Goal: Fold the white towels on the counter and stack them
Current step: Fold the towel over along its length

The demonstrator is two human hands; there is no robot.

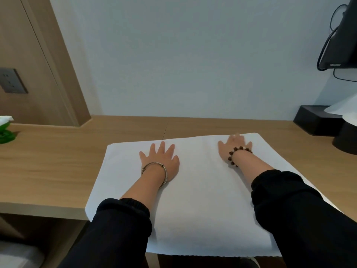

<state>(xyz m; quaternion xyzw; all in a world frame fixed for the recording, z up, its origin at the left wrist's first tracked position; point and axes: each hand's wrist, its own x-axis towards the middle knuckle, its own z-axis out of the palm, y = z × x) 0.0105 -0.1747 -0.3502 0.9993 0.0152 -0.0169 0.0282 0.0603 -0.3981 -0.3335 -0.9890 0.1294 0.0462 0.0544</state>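
Observation:
A white towel [199, 186] lies spread flat on the wooden counter [58, 161], its near edge hanging over the counter's front. My left hand [160, 157] rests palm down on the towel's left half with fingers spread. My right hand [233, 147] presses flat near the towel's far right edge; it is slightly blurred. Both arms wear black sleeves; a metal bangle is on the left wrist and a bead bracelet on the right.
A black tissue box [316, 120] with white tissue sticking out stands at the back right. A black screen with cables [340, 35] hangs on the wall above it. A green and white object [5, 130] sits at the far left. Bare counter lies left of the towel.

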